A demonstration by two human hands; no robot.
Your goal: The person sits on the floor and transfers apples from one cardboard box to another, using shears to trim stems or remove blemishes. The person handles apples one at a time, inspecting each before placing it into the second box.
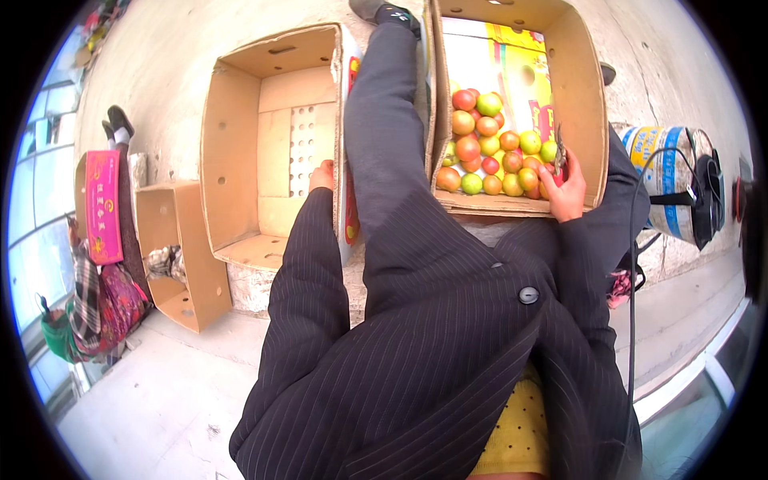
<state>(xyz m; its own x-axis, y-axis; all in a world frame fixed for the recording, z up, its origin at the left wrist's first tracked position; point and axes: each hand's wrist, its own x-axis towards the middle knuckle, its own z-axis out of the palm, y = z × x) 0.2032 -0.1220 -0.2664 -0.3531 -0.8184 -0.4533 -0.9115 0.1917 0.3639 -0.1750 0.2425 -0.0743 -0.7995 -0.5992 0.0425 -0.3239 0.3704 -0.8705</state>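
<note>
A cardboard box in front of me on the right holds several red, orange and green tomatoes, gathered toward its near left part. My right hand reaches in at the near right, its fingers around something reddish beside the tomatoes, mostly hidden; a dark, thin, rough object stands against the fingers. My left hand is inside the right wall of another cardboard box on the left, whose floor has rows of round holes. Its fingers are partly curled, and whether they hold anything does not show.
My leg stretches between the two boxes. A smaller cardboard box with crumpled material stands further left, near a seated person by a pink box. A white, blue and yellow bucket with a black cable is on the right.
</note>
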